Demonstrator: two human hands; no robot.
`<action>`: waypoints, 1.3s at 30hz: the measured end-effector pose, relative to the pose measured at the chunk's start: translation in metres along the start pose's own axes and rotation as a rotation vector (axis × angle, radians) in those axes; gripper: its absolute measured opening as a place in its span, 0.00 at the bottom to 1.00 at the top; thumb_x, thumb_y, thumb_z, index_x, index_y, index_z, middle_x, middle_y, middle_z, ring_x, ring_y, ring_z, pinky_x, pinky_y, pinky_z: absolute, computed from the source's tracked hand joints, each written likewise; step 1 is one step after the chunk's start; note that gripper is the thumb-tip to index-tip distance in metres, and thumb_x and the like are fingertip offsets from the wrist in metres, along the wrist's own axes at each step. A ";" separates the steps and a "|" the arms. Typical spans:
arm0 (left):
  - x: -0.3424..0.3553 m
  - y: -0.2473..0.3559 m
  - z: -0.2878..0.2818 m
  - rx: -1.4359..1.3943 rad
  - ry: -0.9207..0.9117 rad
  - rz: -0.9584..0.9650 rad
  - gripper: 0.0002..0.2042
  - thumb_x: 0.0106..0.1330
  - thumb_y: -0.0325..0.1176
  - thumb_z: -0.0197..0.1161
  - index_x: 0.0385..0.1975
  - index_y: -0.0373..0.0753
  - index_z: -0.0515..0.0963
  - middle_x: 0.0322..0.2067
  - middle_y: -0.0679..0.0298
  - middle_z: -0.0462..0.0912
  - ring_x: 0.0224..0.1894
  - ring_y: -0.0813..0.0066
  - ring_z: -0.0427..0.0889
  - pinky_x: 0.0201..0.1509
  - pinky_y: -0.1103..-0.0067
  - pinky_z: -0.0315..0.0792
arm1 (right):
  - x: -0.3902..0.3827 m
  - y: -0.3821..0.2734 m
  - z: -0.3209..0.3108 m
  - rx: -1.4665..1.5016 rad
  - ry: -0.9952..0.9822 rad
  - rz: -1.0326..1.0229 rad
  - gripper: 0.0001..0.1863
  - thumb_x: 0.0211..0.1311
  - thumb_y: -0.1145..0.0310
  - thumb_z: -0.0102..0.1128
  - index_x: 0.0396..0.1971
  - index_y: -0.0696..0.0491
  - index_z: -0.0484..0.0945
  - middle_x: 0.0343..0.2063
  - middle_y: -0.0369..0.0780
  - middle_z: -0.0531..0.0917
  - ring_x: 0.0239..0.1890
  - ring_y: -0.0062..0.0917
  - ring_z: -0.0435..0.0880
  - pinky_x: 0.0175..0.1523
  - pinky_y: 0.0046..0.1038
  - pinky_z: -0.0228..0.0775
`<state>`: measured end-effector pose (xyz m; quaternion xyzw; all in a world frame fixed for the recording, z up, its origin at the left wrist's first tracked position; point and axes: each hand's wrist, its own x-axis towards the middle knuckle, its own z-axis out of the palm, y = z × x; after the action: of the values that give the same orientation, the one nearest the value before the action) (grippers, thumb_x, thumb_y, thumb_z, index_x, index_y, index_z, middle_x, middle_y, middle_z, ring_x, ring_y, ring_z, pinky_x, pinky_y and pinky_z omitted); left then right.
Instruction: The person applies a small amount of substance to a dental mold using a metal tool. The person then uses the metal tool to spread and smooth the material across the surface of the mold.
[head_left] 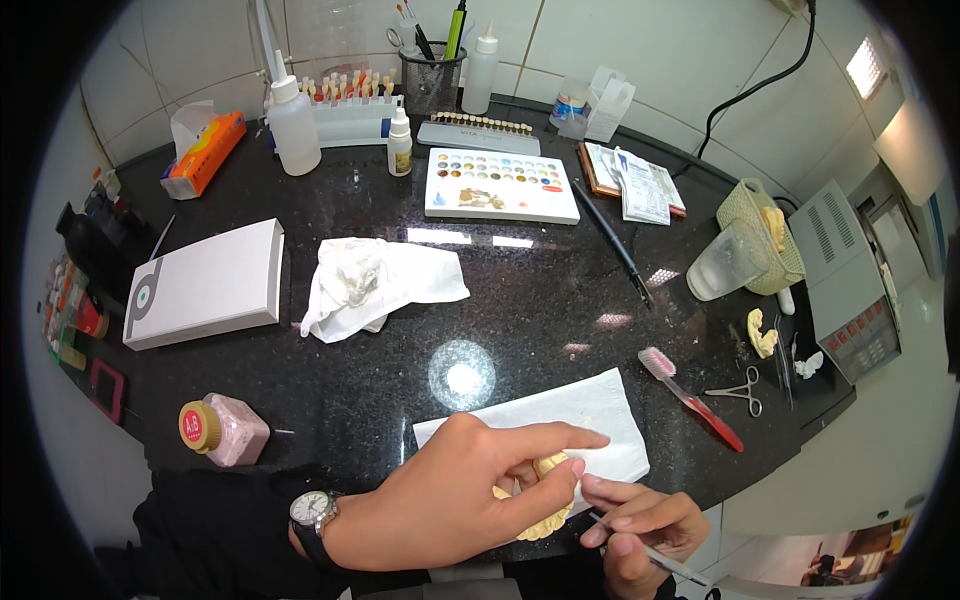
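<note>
Gripping a thin metal tool [680,568], the right hand [660,524] sits at three o'clock from the yellow teeth model [548,525], which the left hand [470,485] grasps over white paper [610,425]. A red toothbrush [692,402] lies at two o'clock, a bottle [480,80] at twelve.

Orange tissue box [210,158] near squeeze bottle [296,135]; black mesh cup [432,84].

Legible lettering on red jar label [199,427] and grey shade guide [478,138]

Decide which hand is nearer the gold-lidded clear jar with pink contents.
Left. The left hand is right of the jar; the right hand is farther right, beyond the left.
</note>
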<state>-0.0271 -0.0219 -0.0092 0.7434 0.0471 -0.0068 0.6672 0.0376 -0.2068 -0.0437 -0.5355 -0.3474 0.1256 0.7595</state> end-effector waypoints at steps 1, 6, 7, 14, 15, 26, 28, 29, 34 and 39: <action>0.001 -0.005 0.003 0.012 0.010 0.050 0.11 0.66 0.34 0.53 0.38 0.35 0.80 0.22 0.61 0.82 0.23 0.81 0.81 0.28 0.85 0.73 | 0.002 -0.001 0.003 -0.003 -0.009 0.001 0.05 0.56 0.77 0.59 0.27 0.61 0.72 0.22 0.46 0.80 0.30 0.30 0.83 0.56 0.51 0.66; 0.001 -0.008 0.001 0.040 0.004 0.079 0.12 0.65 0.35 0.54 0.38 0.35 0.80 0.21 0.60 0.82 0.22 0.79 0.81 0.26 0.85 0.72 | 0.005 -0.004 0.000 0.178 -0.071 0.215 0.05 0.55 0.77 0.60 0.27 0.62 0.73 0.22 0.46 0.80 0.29 0.28 0.82 0.59 0.50 0.63; -0.001 -0.009 0.000 0.048 0.027 0.081 0.12 0.65 0.35 0.54 0.38 0.35 0.80 0.21 0.60 0.82 0.22 0.79 0.81 0.26 0.85 0.72 | 0.006 -0.001 0.000 0.177 -0.097 0.217 0.06 0.54 0.77 0.60 0.27 0.62 0.73 0.22 0.46 0.80 0.28 0.28 0.82 0.59 0.49 0.63; 0.002 -0.012 0.003 0.048 0.016 0.089 0.11 0.64 0.35 0.55 0.37 0.35 0.81 0.22 0.60 0.83 0.23 0.78 0.83 0.28 0.84 0.74 | 0.007 -0.004 -0.002 0.106 -0.061 0.274 0.07 0.53 0.76 0.62 0.25 0.61 0.72 0.22 0.44 0.80 0.23 0.22 0.79 0.60 0.46 0.63; 0.002 -0.011 0.003 0.049 0.017 0.082 0.11 0.64 0.34 0.55 0.37 0.35 0.81 0.23 0.60 0.83 0.24 0.78 0.83 0.29 0.85 0.75 | 0.007 -0.003 -0.003 0.114 -0.070 0.284 0.07 0.53 0.76 0.62 0.25 0.61 0.72 0.21 0.44 0.80 0.25 0.25 0.81 0.61 0.47 0.62; -0.001 -0.015 0.006 0.127 0.074 0.178 0.09 0.61 0.33 0.59 0.35 0.36 0.81 0.20 0.61 0.82 0.21 0.81 0.81 0.27 0.87 0.75 | 0.004 0.002 -0.008 0.110 0.047 0.426 0.09 0.47 0.76 0.63 0.22 0.61 0.71 0.18 0.48 0.79 0.15 0.28 0.78 0.37 0.38 0.77; -0.002 -0.012 0.005 0.144 0.069 0.161 0.08 0.61 0.33 0.59 0.34 0.36 0.81 0.20 0.62 0.82 0.21 0.81 0.82 0.27 0.86 0.75 | 0.004 0.002 -0.008 0.106 0.045 0.427 0.09 0.47 0.76 0.63 0.22 0.61 0.71 0.18 0.49 0.79 0.15 0.27 0.78 0.35 0.37 0.77; -0.002 -0.010 0.005 0.154 0.067 0.153 0.08 0.61 0.33 0.59 0.34 0.36 0.81 0.20 0.62 0.82 0.21 0.81 0.82 0.27 0.86 0.75 | 0.004 0.002 -0.008 0.106 0.043 0.427 0.09 0.47 0.76 0.63 0.22 0.61 0.71 0.18 0.49 0.79 0.15 0.27 0.78 0.33 0.36 0.77; -0.001 -0.010 0.007 0.110 0.095 0.178 0.08 0.61 0.33 0.59 0.34 0.35 0.81 0.20 0.62 0.82 0.21 0.80 0.82 0.28 0.86 0.76 | 0.004 0.005 -0.009 0.152 0.061 0.384 0.08 0.47 0.76 0.62 0.23 0.60 0.70 0.17 0.48 0.78 0.15 0.26 0.78 0.32 0.34 0.77; -0.002 -0.011 0.007 0.117 0.106 0.209 0.09 0.61 0.33 0.59 0.34 0.35 0.81 0.19 0.61 0.82 0.21 0.79 0.82 0.28 0.85 0.76 | 0.003 0.005 -0.010 0.173 0.070 0.397 0.08 0.48 0.76 0.62 0.23 0.61 0.70 0.17 0.48 0.78 0.15 0.26 0.77 0.32 0.35 0.78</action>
<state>-0.0292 -0.0282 -0.0211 0.7813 0.0040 0.0993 0.6163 0.0470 -0.2101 -0.0492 -0.5305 -0.1963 0.2833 0.7745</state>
